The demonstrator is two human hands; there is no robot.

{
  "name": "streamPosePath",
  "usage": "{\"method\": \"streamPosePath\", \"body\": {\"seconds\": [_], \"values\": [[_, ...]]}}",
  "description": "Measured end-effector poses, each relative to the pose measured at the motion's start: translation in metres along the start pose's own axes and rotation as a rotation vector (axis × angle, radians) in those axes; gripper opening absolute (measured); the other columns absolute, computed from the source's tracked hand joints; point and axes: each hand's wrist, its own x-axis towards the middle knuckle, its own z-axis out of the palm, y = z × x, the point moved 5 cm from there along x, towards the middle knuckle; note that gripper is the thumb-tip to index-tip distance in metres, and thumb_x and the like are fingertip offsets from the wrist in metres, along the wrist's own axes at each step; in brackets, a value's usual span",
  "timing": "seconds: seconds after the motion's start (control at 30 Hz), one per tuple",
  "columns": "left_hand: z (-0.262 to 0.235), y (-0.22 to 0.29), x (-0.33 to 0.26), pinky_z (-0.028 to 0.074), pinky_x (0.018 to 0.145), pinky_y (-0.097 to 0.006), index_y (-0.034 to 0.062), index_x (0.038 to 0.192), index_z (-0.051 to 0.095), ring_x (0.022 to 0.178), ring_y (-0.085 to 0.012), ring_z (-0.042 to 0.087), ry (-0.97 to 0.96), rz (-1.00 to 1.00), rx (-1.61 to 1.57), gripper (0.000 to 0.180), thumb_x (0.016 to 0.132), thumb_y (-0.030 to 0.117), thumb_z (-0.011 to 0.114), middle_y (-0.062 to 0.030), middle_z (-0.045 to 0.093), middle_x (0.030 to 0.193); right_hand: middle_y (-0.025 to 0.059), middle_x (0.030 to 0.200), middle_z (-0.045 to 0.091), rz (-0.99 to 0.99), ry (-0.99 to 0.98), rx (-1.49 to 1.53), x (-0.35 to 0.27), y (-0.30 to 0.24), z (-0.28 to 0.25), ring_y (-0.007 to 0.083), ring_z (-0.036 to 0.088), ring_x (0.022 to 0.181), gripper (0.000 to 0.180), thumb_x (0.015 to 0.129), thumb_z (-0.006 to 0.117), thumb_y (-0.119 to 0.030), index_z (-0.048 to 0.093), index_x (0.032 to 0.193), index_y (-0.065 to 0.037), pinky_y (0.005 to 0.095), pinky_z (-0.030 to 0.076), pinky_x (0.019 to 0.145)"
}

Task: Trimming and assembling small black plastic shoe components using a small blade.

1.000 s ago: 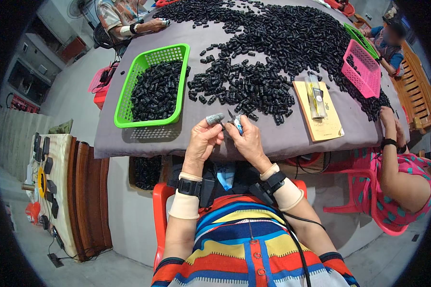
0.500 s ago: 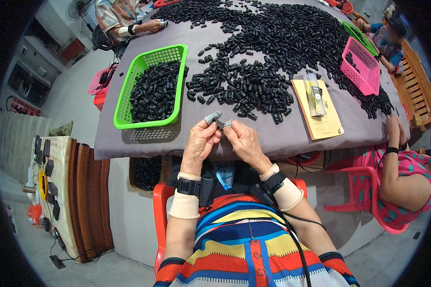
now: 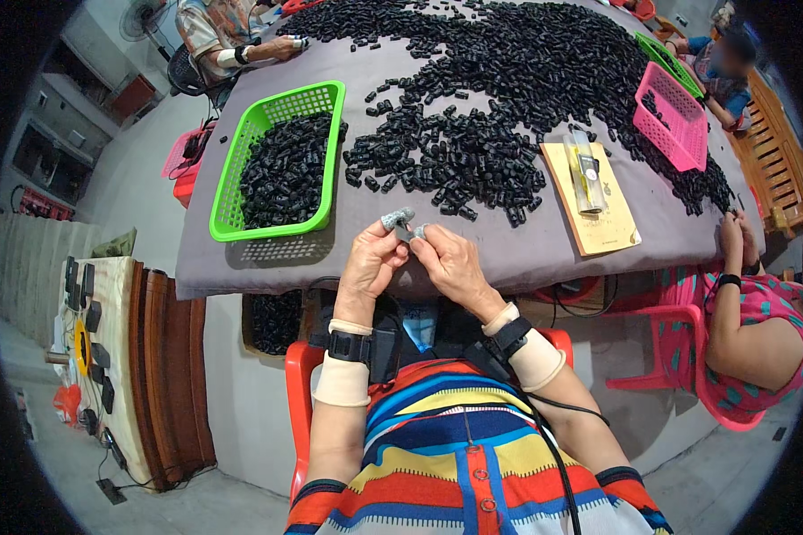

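My left hand (image 3: 373,264) and my right hand (image 3: 456,267) meet just over the table's near edge, both closed. Between their fingertips is a small black piece (image 3: 404,229), mostly covered by the fingers, so its exact kind does not show. Grey coverings wrap some of the fingertips. Beyond my hands lies a spread of small black cylindrical pieces (image 3: 455,165), which joins a larger pile (image 3: 544,67) farther back. To the left, a bright green basket (image 3: 272,234) holds many similar black pieces.
A tan pad (image 3: 608,234) carrying a clear case (image 3: 586,183) lies right of the pieces. Pink (image 3: 687,143) and green (image 3: 656,49) baskets stand farther right. Other people work at the table's left, right and far right. A red chair (image 3: 302,383) is under me.
The fingertips have shifted slightly around the small black piece, with both hands staying nearly in place. The whole view has moved a little.
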Motion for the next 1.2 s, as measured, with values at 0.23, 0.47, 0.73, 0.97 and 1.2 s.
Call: {"method": "streamPosePath", "body": {"seconds": [0.23,0.47,0.73,0.97,1.2], "values": [[0.0014,0.0011,0.0005,0.044,0.054,-0.017,0.0004,0.113,0.056,0.064,-0.0069,0.052,-0.011,-0.023,-0.029,0.028,0.085,0.003,0.057,-0.0048,0.061,0.091,0.013,0.07,0.053,0.001,0.009,-0.004,0.0006,-0.002,0.0003,0.0346,0.054,0.063,0.021,0.086,0.053,-0.022,0.051,0.077,-0.004,0.0411,0.041,0.052],[0.0037,0.002,0.0001,0.043,0.051,-0.017,-0.0007,0.112,0.056,0.061,-0.0073,0.052,0.0,-0.024,-0.028,0.027,0.085,0.004,0.057,-0.0051,0.061,0.086,0.013,0.07,0.053,-0.003,0.011,-0.032,0.0014,-0.0019,0.0013,0.0341,0.055,0.063,0.02,0.086,0.054,-0.022,0.052,0.076,-0.004,0.0409,0.041,0.052],[0.0055,0.0028,-0.0007,0.043,0.051,-0.017,-0.0015,0.11,0.057,0.06,-0.0081,0.052,0.037,-0.029,-0.022,0.025,0.086,0.003,0.055,-0.0055,0.061,0.084,0.0127,0.069,0.054,-0.017,0.018,-0.037,0.0026,-0.0025,0.0023,0.034,0.055,0.063,0.02,0.086,0.054,-0.022,0.052,0.075,-0.004,0.0415,0.041,0.052],[0.005,0.0032,0.0006,0.043,0.052,-0.018,-0.0018,0.109,0.057,0.061,-0.0082,0.052,0.046,-0.03,-0.017,0.024,0.085,0.001,0.055,-0.0055,0.06,0.083,0.0124,0.07,0.055,-0.005,0.019,-0.055,0.0037,-0.0035,0.0043,0.0343,0.056,0.062,0.022,0.086,0.054,-0.023,0.051,0.074,-0.005,0.0423,0.042,0.051],[0.0034,0.0035,0.0011,0.043,0.052,-0.018,-0.002,0.108,0.057,0.061,-0.0081,0.052,0.009,-0.035,0.006,0.024,0.085,0.001,0.055,-0.0054,0.06,0.083,0.0137,0.066,0.054,-0.042,0.069,-0.079,0.003,-0.0044,0.006,0.0342,0.054,0.059,0.021,0.086,0.054,-0.022,0.051,0.074,-0.005,0.0404,0.04,0.05]]}}
